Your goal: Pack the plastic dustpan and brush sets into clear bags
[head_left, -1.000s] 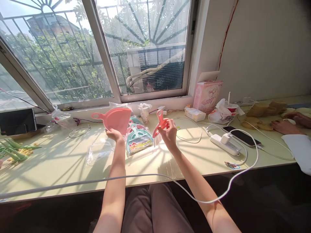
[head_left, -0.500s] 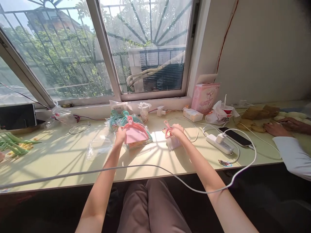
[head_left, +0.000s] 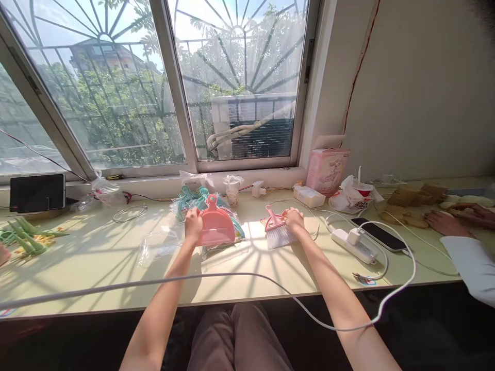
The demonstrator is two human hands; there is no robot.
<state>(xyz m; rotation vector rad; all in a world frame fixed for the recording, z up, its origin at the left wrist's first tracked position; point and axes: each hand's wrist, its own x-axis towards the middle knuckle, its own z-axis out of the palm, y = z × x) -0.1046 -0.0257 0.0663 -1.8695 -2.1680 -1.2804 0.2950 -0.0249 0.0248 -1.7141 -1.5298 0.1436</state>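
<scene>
My left hand (head_left: 193, 225) grips the left edge of a small pink dustpan (head_left: 217, 226), whose looped handle points toward the window. Under and behind the dustpan lie teal pieces in clear plastic bags (head_left: 187, 200). To the right, my right hand (head_left: 294, 220) closes on the right side of a pink hand brush (head_left: 275, 222). Its white bristles (head_left: 279, 237) face me and its handle points away toward the window. A crumpled clear plastic bag (head_left: 158, 246) lies left of my left hand.
A white cable (head_left: 247, 274) crosses in front of my forearms. Right are a power strip (head_left: 353, 247), a phone (head_left: 378, 234), a pink box (head_left: 328, 172) and another person's hands (head_left: 444, 224). A tablet (head_left: 37, 192) and green stalks (head_left: 29, 237) are left. A lidded cup (head_left: 232, 191) stands by the window.
The dustpan has tilted so its inner face shows more. The brush has turned, and its bristles now spread into view. The camera view has tipped slightly upward.
</scene>
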